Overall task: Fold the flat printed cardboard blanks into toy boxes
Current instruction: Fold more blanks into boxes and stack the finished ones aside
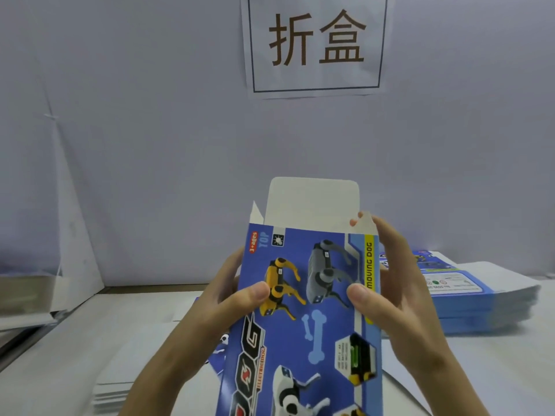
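up front, the left hand (223,301) clamps the left edge of the blue box blank (306,331), thumb across the print, and the right hand (402,295) grips the right edge, probably squeezing it open above the tabletop (495,370). its white top flap (312,199) stands unfolded, free to tuck. beyond, by the right edge, lies the stack of flat blanks (480,298).

Two hands hold up a blue printed toy box (312,313) above a white table (75,340).

The left hand (220,298) and right hand (402,289) grip the box's side edges, thumbs pressed on the robot-dog front panel. Its white top flap (313,199) stands upright and unfolded. A stack of flat blanks (480,298) lies at the right, and a paper sign (315,43) hangs on the wall behind.
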The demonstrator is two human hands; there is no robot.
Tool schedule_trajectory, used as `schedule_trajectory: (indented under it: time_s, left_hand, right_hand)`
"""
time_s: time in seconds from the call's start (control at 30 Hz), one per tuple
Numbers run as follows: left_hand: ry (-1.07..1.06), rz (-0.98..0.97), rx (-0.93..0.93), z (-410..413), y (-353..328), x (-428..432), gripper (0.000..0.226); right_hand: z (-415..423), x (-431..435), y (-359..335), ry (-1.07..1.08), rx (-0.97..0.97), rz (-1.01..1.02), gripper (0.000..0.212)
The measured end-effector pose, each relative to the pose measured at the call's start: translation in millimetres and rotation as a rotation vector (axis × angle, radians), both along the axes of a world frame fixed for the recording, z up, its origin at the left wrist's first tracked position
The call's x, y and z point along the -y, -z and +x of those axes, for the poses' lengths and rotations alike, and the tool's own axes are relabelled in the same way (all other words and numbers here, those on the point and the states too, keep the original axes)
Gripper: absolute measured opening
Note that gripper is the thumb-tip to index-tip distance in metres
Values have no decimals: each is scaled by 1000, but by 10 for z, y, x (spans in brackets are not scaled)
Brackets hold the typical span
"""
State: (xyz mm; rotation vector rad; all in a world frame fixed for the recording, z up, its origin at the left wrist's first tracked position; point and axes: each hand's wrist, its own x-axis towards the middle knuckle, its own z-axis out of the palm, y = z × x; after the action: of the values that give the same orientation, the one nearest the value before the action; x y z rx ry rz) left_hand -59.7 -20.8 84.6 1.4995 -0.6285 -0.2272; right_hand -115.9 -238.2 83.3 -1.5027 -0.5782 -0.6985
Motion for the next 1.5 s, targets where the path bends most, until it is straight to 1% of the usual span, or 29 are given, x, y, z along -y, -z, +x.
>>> schedule_trajectory:
  time_s: [0.07, 0.13, 0.2, 0.27, 0.33, 0.43, 0.47, 0.53, 0.6, 0.67, 0.7, 0.77, 0.83, 0.87, 0.93, 0.97, 1.03, 1.07, 1.1, 1.13, 1.2, 1.27, 1.3, 1.33, 1.37, 1.4, 1.47, 1.5]
  left_hand:
    - [54, -22, -26, -15, -14, -5, 92]
    - [80, -45, -21, -25, -31, -9, 73]
    - [101, -68, -15, -27, -33, -28, 68]
    - [92, -87, 6, -22, -44, -57, 71]
    - [93, -119, 70, -32, -58, -85, 73]
    - [87, -130, 201, -73, -72, -104, 69]
    - [68, -125, 264, -83, -67, -100, 69]
    - [-18, -132, 405, -100, -58, -81, 72]
    - [-110, -93, 518, -98, -61, -64, 87]
    - [-155, 4, 536, -71, -70, -47, 102]
    - [-175, 42, 516, -61, -76, -40, 103]
    - [-216, 126, 433, -37, -49, -31, 96]
    - [-191, 188, 277, -42, -13, 4, 83]
    - [-137, 194, 184, -37, 19, 8, 82]
    - [-27, 126, 41, -43, 20, 87, 93]
    - [-15, 53, -26, -38, 30, 123, 94]
    - [-16, -160, -142, -36, 12, 167, 77]
    - [-2, -225, -180, -20, 7, 172, 80]
    - [26, -254, -196, -26, -3, 168, 84]
    - [22, -244, -180, -15, 20, 166, 83]
    - [-12, -208, -142, 14, 76, 166, 69]
    - [-35, -163, -119, 17, 86, 234, 61]
    - [-42, -146, -113, 13, 94, 261, 65]
    - [-55, -132, -102, 0, 108, 269, 75]
    - [-62, -121, -96, -28, 106, 274, 85]
    - [-65, -110, -100, -54, 104, 276, 89]
    - [-69, -69, -114, -110, 34, 327, 83]
    - [-106, -37, -122, -105, -31, 382, 74]
  right_hand:
    - [-9, 10, 14, 52, 22, -53, 66]
    - [4, 14, 36, 75, 10, -62, 57]
    - [11, 12, 65, 76, 8, -66, 49]
    - [-7, -31, 28, 71, -5, -82, 52]
    - [-12, -51, 14, 63, 6, -86, 62]
    - [-18, -70, -20, 95, 73, -67, 76]
    - [-11, -67, -22, 60, 73, -30, 79]
    - [8, -63, -41, -64, 8, 94, 80]
    - [10, -77, -68, -201, -65, 218, 77]
    - [7, -109, -80, -328, -113, 292, 74]
    - [5, -112, -66, -355, -126, 317, 71]
    - [66, -140, -88, -293, -178, 365, 76]
    - [143, -160, -85, -164, -248, 371, 76]
    - [166, -159, -57, -112, -287, 367, 71]
    - [193, -194, -52, -64, -361, 343, 56]
    - [203, -209, -77, -49, -387, 325, 49]
    - [268, -188, -123, -8, -399, 286, 42]
    - [296, -180, -150, 1, -384, 245, 42]
    - [285, -194, -176, 13, -383, 219, 43]
    - [273, -218, -204, 29, -394, 202, 43]
    - [274, -231, -197, 94, -427, 169, 42]
    - [298, -196, -106, 76, -452, 134, 41]
    - [288, -179, -75, 42, -480, 134, 41]
    - [287, -166, -60, 45, -522, 161, 40]
    - [297, -156, -59, 86, -562, 205, 38]
    - [301, -158, -51, 123, -592, 234, 35]
    - [213, -167, 31, 125, -562, 202, 28]
    - [193, -160, 68, 151, -561, 172, 26]
